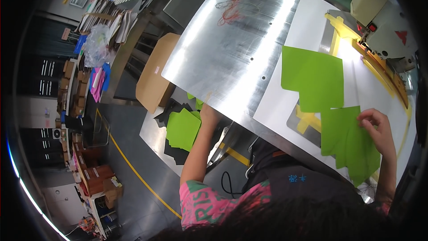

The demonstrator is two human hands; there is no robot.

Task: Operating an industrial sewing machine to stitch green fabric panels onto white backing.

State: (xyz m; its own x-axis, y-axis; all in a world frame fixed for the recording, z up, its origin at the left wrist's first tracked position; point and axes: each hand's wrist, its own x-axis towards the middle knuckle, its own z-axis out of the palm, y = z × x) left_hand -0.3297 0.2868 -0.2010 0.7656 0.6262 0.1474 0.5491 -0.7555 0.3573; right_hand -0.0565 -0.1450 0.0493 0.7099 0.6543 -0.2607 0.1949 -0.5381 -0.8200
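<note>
On the right side of the table, several flat lime-green fabric pieces [339, 134] overlap one another. A larger green piece [312, 71] lies just beyond them. With fingers curled, my right hand [376, 129] pinches the upper right edge of the overlapping pieces. My left hand [209, 115] reaches down beside the table's near left edge, next to a lower stack of green pieces [183, 128]. Dark pieces [180, 155] lie under that stack. The left fingers are hidden by the table edge, so what they hold does not show.
A sewing machine [383, 31] with a lit needle area stands at the far right, yellow tape around it. Loose threads [234, 9] lie on the shiny metal tabletop [218, 53]. A brown cardboard box [156, 71] is at the left, with loaded shelves beyond.
</note>
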